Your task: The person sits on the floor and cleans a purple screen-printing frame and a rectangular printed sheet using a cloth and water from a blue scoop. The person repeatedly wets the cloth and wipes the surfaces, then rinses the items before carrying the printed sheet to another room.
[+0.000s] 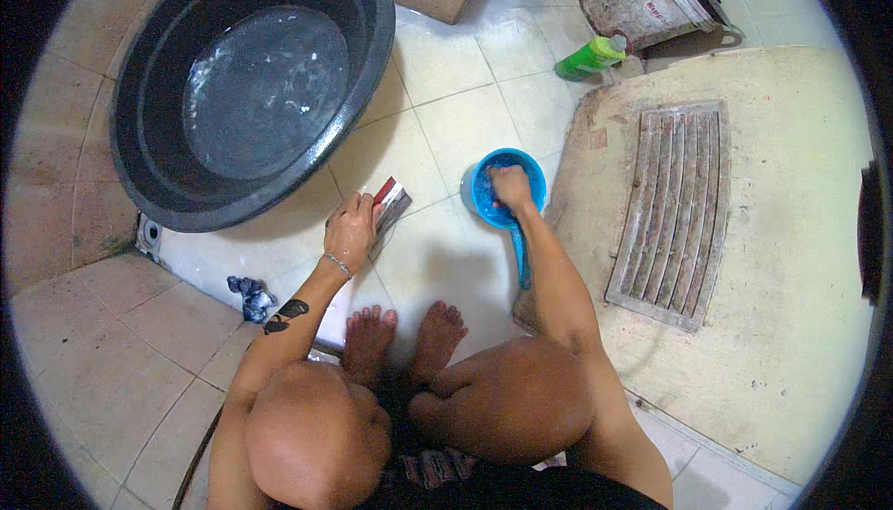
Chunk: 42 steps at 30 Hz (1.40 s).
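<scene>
My left hand grips a flat rectangular object with a red and white end and a grey side, just above the wet floor tiles. What that object is, I cannot tell. My right hand is down inside a blue plastic water dipper, which stands on the tiles with its handle towards me. The dipper appears to hold water. My right fingers look curled, but they are partly hidden, so whether they hold anything is unclear. Both bare feet rest on the floor between my hands and knees.
A large black plastic tub with wet suds stands at the upper left. Below it, a dark crumpled cloth lies near a floor drain. At right is a pale board with a slatted vent; a green bottle and dirty bucket stand behind.
</scene>
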Available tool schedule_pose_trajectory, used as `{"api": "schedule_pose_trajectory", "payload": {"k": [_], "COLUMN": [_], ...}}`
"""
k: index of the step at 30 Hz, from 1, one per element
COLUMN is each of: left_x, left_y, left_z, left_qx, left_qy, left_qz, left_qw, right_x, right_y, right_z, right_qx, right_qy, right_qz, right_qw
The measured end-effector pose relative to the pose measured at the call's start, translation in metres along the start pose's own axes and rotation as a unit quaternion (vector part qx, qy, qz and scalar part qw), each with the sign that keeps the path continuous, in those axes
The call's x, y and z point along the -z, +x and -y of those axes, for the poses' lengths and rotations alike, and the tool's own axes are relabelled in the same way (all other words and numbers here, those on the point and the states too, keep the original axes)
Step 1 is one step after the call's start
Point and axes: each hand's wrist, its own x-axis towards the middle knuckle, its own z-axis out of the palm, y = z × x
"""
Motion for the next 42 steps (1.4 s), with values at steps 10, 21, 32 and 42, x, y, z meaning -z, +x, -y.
{"api": "schedule_pose_trajectory", "payload": {"k": [10,21,32,42], "left_x": [0.003,0.002,0.004,0.003], "left_y": [-0.002,-0.001,-0.006,-0.001], "left_z": [0.0,-0.002,0.009,-0.004], "left_qx": [-0.023,0.0,-0.011,-0.009], "left_qy": [-0.029,-0.018,-0.023,-0.017], "left_qz": [-0.024,0.008,-0.025,-0.001], "left_qw": [0.999,1.0,0.999,1.0], "right_x": [-0.004,0.01,-0.01,-0.001], "right_y": [0.003,-0.003,-0.002,0.005], "right_z": [-0.007,-0.004,0.0,-0.011], "right_qx": [0.043,-0.041,-0.048,0.158], "right_qy": [0.007,0.295,0.424,-0.148], "right_qz": [0.041,0.109,0.173,-0.036], "right_qw": [0.998,0.948,0.887,0.976]}}
